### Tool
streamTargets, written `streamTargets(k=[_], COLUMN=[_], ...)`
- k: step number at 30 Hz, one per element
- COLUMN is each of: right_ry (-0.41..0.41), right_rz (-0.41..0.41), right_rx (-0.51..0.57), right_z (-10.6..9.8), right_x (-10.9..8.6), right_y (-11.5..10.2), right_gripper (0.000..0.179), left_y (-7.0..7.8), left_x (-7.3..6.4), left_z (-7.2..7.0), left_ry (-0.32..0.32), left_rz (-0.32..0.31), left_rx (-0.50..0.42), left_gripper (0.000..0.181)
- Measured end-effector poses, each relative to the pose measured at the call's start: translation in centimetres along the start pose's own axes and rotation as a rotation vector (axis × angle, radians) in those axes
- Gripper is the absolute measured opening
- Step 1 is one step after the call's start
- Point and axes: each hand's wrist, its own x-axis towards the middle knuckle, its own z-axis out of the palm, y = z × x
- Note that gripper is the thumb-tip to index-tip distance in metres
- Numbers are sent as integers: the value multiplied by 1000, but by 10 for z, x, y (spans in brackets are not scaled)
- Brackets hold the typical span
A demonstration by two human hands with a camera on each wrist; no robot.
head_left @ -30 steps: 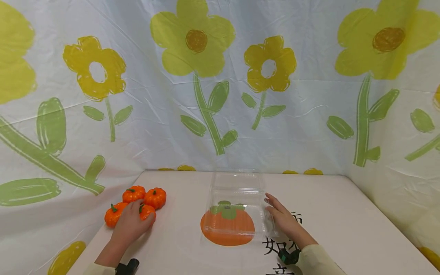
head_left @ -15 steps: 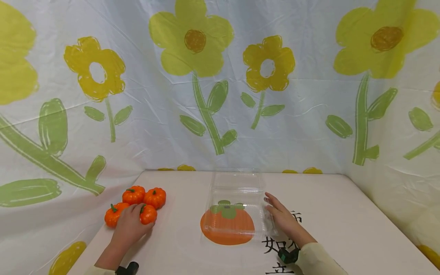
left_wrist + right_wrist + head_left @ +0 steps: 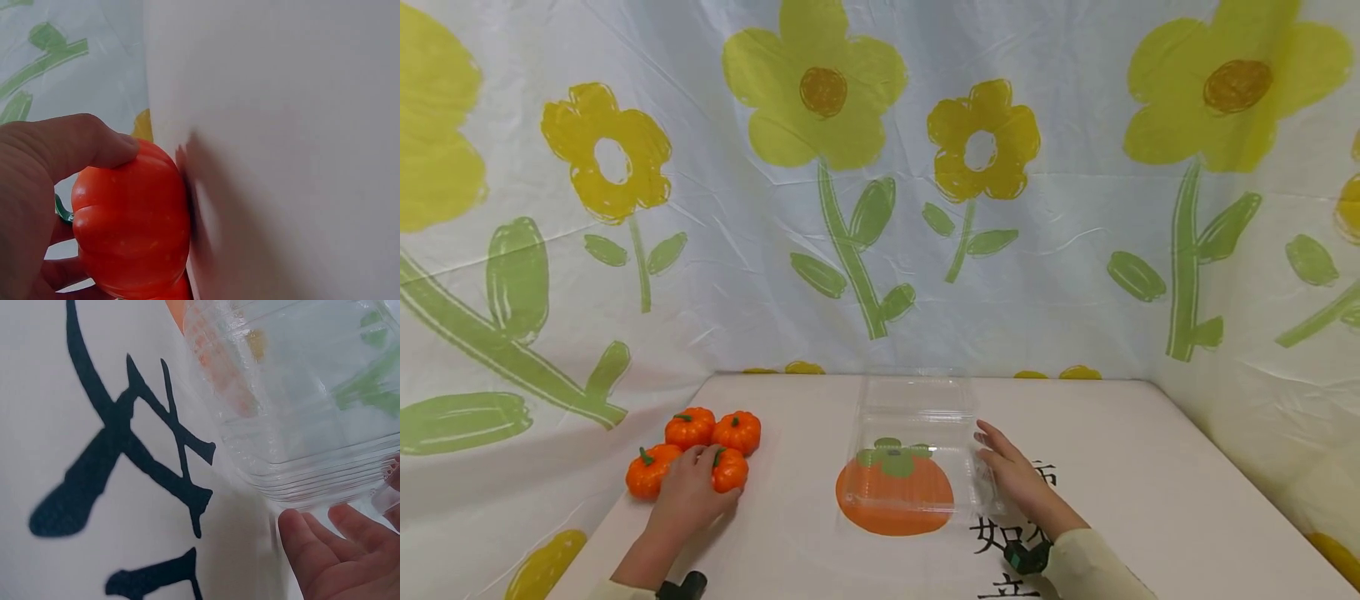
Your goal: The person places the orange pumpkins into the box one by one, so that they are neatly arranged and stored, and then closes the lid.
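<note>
My left hand (image 3: pixel 688 498) grips a small orange pumpkin (image 3: pixel 730 472) with a green stem, at the near right of a cluster of pumpkins. In the left wrist view the thumb lies across the ribbed side of this pumpkin (image 3: pixel 134 228), and other fingers reach round its stem side. A clear plastic clamshell box (image 3: pixel 917 417) stands mid-table, its lid raised at the back. Beside its right wall is my right hand (image 3: pixel 1021 479), fingers extended and relaxed. The right wrist view has those fingertips (image 3: pixel 292 526) right at the ridged wall of the box (image 3: pixel 312 462).
Three more pumpkins sit close by: one left of the hand (image 3: pixel 651 472), a second pumpkin (image 3: pixel 690 427) behind, a third pumpkin (image 3: pixel 737 432) beside that. The white table (image 3: pixel 797 533) bears a printed persimmon (image 3: pixel 895 517) and black characters (image 3: pixel 996 533). Flowered cloth (image 3: pixel 737 308) encloses it.
The gripped pumpkin has shifted slightly to the right and turned a little in my left hand, showing more of itself. My right hand and the box stay put.
</note>
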Motion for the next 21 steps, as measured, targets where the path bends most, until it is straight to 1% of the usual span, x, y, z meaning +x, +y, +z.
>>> streamTargets(k=[4, 7, 13, 17, 21], right_ry=[4, 6, 8, 9, 12], right_rz=[-2, -4, -9, -18, -19], right_rx=[-3, -1, 8, 12, 10], right_z=[1, 1, 2, 2, 2], right_x=[0, -1, 1, 3, 3], right_y=[0, 1, 3, 4, 4], right_gripper=[56, 56, 55, 56, 56], left_y=[5, 7, 14, 19, 26], left_x=[-1, 0, 3, 2, 3], left_z=[-2, -3, -3, -4, -6], left_ry=[-34, -47, -32, -20, -13], left_rz=[-3, 5, 43, 81, 107], left_rx=[-17, -32, -56, -78, -84], left_gripper=[81, 83, 85, 84, 84])
